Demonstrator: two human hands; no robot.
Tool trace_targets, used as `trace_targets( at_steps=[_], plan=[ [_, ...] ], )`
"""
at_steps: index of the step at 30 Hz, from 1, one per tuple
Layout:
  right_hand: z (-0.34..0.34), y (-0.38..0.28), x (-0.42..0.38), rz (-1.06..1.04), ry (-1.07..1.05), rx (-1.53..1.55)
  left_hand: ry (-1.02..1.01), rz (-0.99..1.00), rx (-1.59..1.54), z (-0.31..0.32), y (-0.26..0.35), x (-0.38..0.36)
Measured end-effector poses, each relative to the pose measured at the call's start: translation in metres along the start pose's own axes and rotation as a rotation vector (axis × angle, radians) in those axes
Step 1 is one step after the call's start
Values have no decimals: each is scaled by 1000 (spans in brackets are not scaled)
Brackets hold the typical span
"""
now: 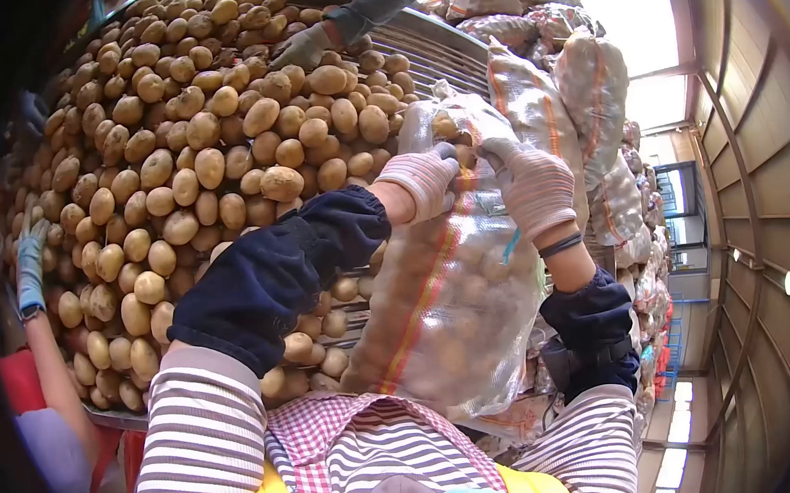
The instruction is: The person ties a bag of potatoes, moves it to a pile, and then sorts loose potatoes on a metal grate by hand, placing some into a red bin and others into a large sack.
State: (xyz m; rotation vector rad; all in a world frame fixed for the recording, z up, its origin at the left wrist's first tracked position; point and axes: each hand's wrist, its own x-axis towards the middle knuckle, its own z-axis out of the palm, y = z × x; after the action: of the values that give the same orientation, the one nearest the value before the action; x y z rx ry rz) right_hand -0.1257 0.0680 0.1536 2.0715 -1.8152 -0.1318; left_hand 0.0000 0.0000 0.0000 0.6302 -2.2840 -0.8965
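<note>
A translucent mesh sack (445, 307) with red and yellow stripes, full of potatoes, stands in front of me against the sorting table. At its top edge my left hand (420, 186), in a striped knit glove, has its fingers closed on the mesh. Opposite it, my right hand (533, 186), gloved the same way, pinches the other side of the mouth. Between the two hands a few potatoes (465, 155) show at the sack's opening. A thin blue strip (511, 246) lies on the sack below my right hand.
Loose potatoes (180, 188) cover the slatted metal table (443, 49) to my left. A co-worker's gloved hand (305, 48) reaches in at the far side, another gloved hand (32, 263) at the left. Filled sacks (591, 95) are stacked behind and right.
</note>
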Motion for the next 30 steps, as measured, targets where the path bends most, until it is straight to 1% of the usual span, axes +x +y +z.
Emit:
trace_targets(
  at_steps=[2,3,5,7,9,11,13,14,17,18,19,21,22,23,24,26,27,29,30],
  plan=[
    [-8,6,-4,-79,107,-57,14,-2,62,-7,12,6],
    [9,-4,-17,-49,111,23,-50,-33,109,-11,6,-12],
    [7,6,-26,-30,-13,-32,-152,-37,26,-12,6,-2],
    [13,12,-30,-39,-11,-29,-131,-8,4,-12,6,9],
    [25,7,-29,-85,-68,-49,-184,-42,-98,-14,-1,11],
    [36,2,-27,-118,-45,-46,-163,-40,-100,-13,-4,7],
    [34,-6,-23,-161,-115,-155,-94,-89,-136,-11,-4,0],
    [32,-9,-21,-164,-114,-155,-92,-91,-136,-10,-4,-1],
    [25,-14,-20,-151,-243,-132,-82,-57,-151,-6,0,-1],
    [22,-13,-26,-173,-199,-125,-116,-63,-94,-10,3,-3],
    [23,-12,-23,-181,-201,-125,-147,-74,-42,-14,5,-5],
    [22,-15,-21,-155,-270,-104,-167,-62,-51,-17,1,-5],
    [34,-18,-18,-154,-247,-45,-167,-43,-104,-15,-4,-4],
    [30,-17,-21,-147,-248,-48,-164,-25,-154,-12,-6,-2],
    [23,-19,-22,-148,-304,-64,-253,-84,-66,-26,2,-5],
    [15,-14,-28,-128,-407,-47,-235,-77,-5,-25,-6,-15],
    [7,-7,-28,-132,-408,-43,-210,-62,55,-25,-9,-19],
    [-14,4,-27,-28,-406,172,-250,-89,61,-30,-9,-18],
    [-15,8,-29,38,-326,227,-272,-79,60,-30,-10,-15]
  ],
)
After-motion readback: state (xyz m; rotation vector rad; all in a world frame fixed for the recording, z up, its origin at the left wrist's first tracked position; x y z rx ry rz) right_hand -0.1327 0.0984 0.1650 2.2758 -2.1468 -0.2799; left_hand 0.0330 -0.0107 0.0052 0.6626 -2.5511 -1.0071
